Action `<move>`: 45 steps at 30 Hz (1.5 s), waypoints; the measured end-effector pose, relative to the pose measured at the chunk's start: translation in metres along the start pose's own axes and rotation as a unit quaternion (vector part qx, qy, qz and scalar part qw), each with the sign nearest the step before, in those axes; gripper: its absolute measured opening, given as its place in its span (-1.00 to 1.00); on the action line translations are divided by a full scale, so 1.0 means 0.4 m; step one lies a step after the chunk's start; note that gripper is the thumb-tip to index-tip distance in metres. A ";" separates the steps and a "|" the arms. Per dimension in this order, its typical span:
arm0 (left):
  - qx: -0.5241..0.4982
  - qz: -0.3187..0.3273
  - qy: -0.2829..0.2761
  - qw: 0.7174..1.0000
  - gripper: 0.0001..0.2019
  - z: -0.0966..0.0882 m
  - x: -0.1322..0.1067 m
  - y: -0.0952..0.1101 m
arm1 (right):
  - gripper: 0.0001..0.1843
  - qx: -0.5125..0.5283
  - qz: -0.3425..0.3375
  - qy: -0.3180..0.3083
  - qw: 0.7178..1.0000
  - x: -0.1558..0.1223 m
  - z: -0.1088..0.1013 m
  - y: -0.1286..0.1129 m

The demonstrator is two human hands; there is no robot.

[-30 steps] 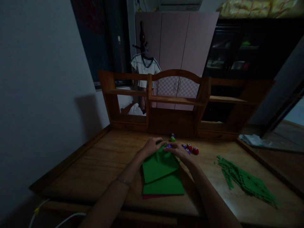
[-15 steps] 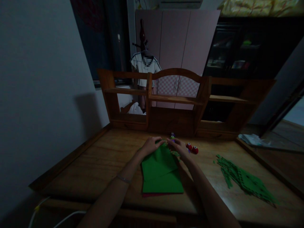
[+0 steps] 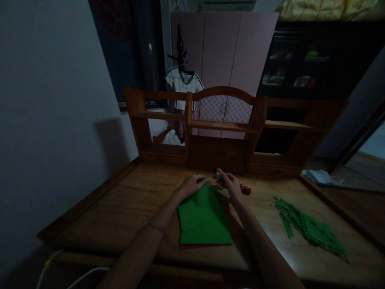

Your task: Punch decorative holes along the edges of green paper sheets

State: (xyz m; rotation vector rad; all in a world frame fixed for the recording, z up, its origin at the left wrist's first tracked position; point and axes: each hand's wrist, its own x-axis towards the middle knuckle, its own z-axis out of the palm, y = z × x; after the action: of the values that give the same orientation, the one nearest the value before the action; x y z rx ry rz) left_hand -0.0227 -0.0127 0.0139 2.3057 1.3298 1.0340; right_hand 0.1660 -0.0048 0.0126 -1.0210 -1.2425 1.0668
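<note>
A green sheet, felt or foam by its look, lies on the desk with a red layer peeping out under its near edge. My left hand is at its far left corner, thumb and fingers closed on the edge. Just right of that corner, my right hand is raised slightly with its fingers drawn together; whatever is in them is too small and dark to make out. Small green scraps lie below the right hand. Behind its fingers sit little green and purple pieces, partly hidden. A red round piece with an eye is to its right.
Green sheets with cut-out edges lie in a pile at the right. A wooden shelf unit stands along the desk's back edge. A wall rises on the left, and a white cable hangs at the near left.
My right hand has moved a little right and away from the sheet's corner, now covering part of the red pieces. My left hand stays on the sheet, which has barely shifted.
</note>
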 end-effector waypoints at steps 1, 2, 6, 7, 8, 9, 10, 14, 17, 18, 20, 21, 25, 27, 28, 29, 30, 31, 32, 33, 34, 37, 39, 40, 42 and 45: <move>0.002 0.001 -0.001 1.000 -0.61 0.000 0.000 0.000 | -0.56 0.003 -0.002 0.002 1.000 -0.001 0.000 -0.002; 0.003 0.002 -0.002 1.000 -0.61 0.000 0.000 0.000 | -0.57 0.004 -0.004 0.006 1.000 -0.002 0.000 -0.004; 0.001 0.005 -0.009 1.000 -0.60 -0.002 -0.001 0.004 | -0.56 -0.005 -0.004 0.020 1.000 -0.007 0.002 -0.009; 0.002 0.004 -0.010 1.000 -0.59 -0.003 -0.002 0.006 | -0.56 -0.009 -0.004 0.023 1.000 -0.007 0.002 -0.010; 0.003 0.002 -0.010 1.000 -0.58 -0.004 -0.002 0.008 | -0.56 -0.012 -0.004 0.023 1.000 -0.007 0.002 -0.010; 0.004 0.002 -0.009 1.000 -0.57 -0.004 -0.003 0.009 | -0.56 -0.012 -0.004 0.023 1.000 -0.007 0.003 -0.010; 0.004 0.001 -0.008 1.000 -0.56 -0.005 -0.003 0.010 | -0.56 -0.012 -0.002 0.020 1.000 -0.006 0.003 -0.010; 0.017 -0.006 -0.013 1.000 -0.48 -0.006 -0.005 0.006 | -0.57 -0.010 0.003 0.012 1.000 -0.004 0.004 -0.009; 0.048 -0.021 -0.015 0.998 -0.40 -0.003 -0.006 -0.002 | -0.57 -0.012 -0.002 0.014 1.000 -0.005 0.003 -0.006; 0.060 -0.025 -0.014 0.998 -0.38 -0.002 -0.006 -0.005 | -0.57 -0.012 -0.003 0.013 1.000 -0.005 0.003 -0.004; 0.081 -0.028 -0.010 0.996 -0.36 0.002 -0.005 -0.009 | -0.57 -0.013 -0.005 0.010 1.000 -0.005 0.002 -0.002; 0.090 -0.027 -0.009 0.995 -0.35 0.004 -0.005 -0.011 | -0.57 -0.014 -0.006 0.008 1.000 -0.005 0.002 0.000; 0.126 -0.031 0.003 0.992 -0.34 0.011 -0.001 -0.018 | -0.57 -0.024 -0.006 0.016 1.000 -0.003 0.004 0.001; 0.147 -0.033 0.006 0.989 -0.34 0.015 0.001 -0.023 | -0.57 -0.027 -0.004 0.021 0.999 -0.002 0.005 0.000; 0.158 -0.032 0.006 0.987 -0.34 0.016 0.002 -0.026 | -0.56 -0.027 -0.004 0.020 0.999 -0.003 0.005 -0.001; 0.167 -0.031 0.005 0.985 -0.34 0.017 0.002 -0.029 | -0.56 -0.027 -0.005 0.018 0.999 -0.003 0.005 -0.002; 0.175 -0.031 0.003 0.984 -0.35 0.018 0.002 -0.031 | -0.56 -0.026 -0.006 0.015 1.000 -0.004 0.005 -0.003; 0.183 -0.032 0.002 0.983 -0.37 0.019 0.003 -0.034 | -0.56 -0.025 -0.008 0.012 1.000 -0.004 0.005 -0.003; 0.190 -0.034 0.001 0.981 -0.39 0.019 0.003 -0.036 | -0.57 -0.023 -0.011 0.009 1.000 -0.005 0.005 -0.004; 0.195 -0.039 0.000 0.980 -0.40 0.019 0.003 -0.038 | -0.57 -0.023 -0.013 0.008 1.000 -0.005 0.005 -0.005; 0.199 -0.046 -0.002 0.979 -0.41 0.019 0.003 -0.039 | -0.57 -0.022 -0.013 0.008 1.000 -0.006 0.006 -0.006; 0.195 -0.068 -0.008 0.978 -0.42 0.018 0.005 -0.037 | -0.57 -0.025 -0.010 0.013 1.000 -0.006 0.007 -0.007; 0.188 -0.077 -0.006 0.979 -0.42 0.018 0.006 -0.035 | -0.56 -0.027 -0.007 0.020 0.999 -0.006 0.007 -0.008; 0.187 -0.079 -0.002 0.979 -0.42 0.017 0.007 -0.034 | -0.56 -0.029 -0.006 0.023 0.999 -0.005 0.007 -0.008; 0.187 -0.081 0.009 0.979 -0.40 0.017 0.007 -0.033 | -0.55 -0.029 -0.007 0.024 0.999 -0.006 0.007 -0.008; 0.184 -0.076 0.022 0.980 -0.37 0.016 0.008 -0.033 | -0.53 -0.030 -0.009 0.020 0.999 -0.008 0.006 -0.009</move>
State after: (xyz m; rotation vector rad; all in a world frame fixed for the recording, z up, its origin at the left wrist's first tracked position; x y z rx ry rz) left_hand -0.0256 -0.0023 0.0033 2.3923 1.8150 0.8536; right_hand 0.1636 -0.0086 0.0158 -1.0704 -1.2554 0.9953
